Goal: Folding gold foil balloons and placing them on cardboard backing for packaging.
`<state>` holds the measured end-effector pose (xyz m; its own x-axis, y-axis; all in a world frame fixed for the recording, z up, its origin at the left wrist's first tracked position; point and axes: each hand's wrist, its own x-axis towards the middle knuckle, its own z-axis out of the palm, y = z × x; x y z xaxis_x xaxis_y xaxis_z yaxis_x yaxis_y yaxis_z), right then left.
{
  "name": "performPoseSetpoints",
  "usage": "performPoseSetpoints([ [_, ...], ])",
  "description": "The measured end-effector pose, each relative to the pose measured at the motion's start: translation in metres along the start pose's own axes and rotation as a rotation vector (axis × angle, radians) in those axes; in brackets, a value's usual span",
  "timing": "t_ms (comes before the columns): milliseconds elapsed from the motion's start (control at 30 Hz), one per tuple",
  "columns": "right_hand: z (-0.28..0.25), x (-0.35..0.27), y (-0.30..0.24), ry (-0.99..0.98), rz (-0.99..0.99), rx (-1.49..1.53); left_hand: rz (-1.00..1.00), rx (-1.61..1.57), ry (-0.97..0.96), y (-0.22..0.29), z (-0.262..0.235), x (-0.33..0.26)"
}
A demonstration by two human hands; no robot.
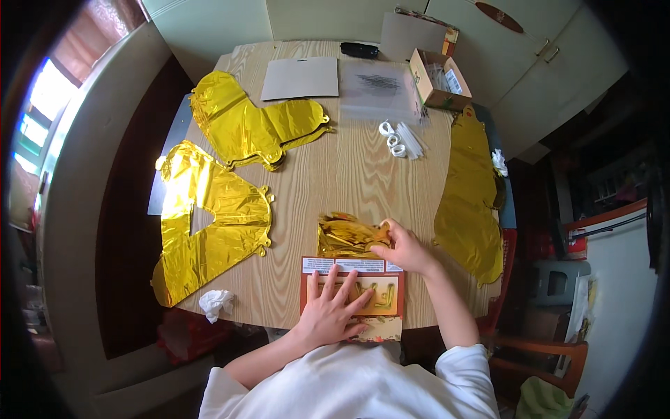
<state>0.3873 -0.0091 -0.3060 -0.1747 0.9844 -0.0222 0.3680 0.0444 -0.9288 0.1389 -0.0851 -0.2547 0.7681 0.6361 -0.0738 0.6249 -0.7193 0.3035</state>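
While flat gold foil balloons [209, 223] lie around on the tabletop [349, 174], the right hand [403, 249] pinches a crumpled gold balloon [345, 236] above the package card [352, 297], which the open left hand [331, 311] presses flat.

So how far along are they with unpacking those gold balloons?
Three flat gold foil balloons already lie spread on the wooden table. In hand: the left hand presses flat on the orange packet while the right hand grips a folded gold balloon at its top edge. Left: that one is still folded, and none looks inflated; the white straws lie untouched.
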Motion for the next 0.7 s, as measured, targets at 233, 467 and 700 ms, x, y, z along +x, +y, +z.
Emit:
performPoseSetpoints([
  [233, -0.003, -0.002, -0.038, -0.087, 0.109, -0.09, 0.003, -0.006, -0.002, -0.002, 0.0, 0.0],
  [467, -0.002, -0.001, -0.02, -0.013, 0.125, 0.0, 0.012, -0.024, -0.001, -0.003, -0.001, 0.001],
  [700, -0.008, 0.006, -0.015, -0.131, 0.169, 0.108, 0.014, -0.039, 0.006, -0.002, -0.005, 0.002],
])
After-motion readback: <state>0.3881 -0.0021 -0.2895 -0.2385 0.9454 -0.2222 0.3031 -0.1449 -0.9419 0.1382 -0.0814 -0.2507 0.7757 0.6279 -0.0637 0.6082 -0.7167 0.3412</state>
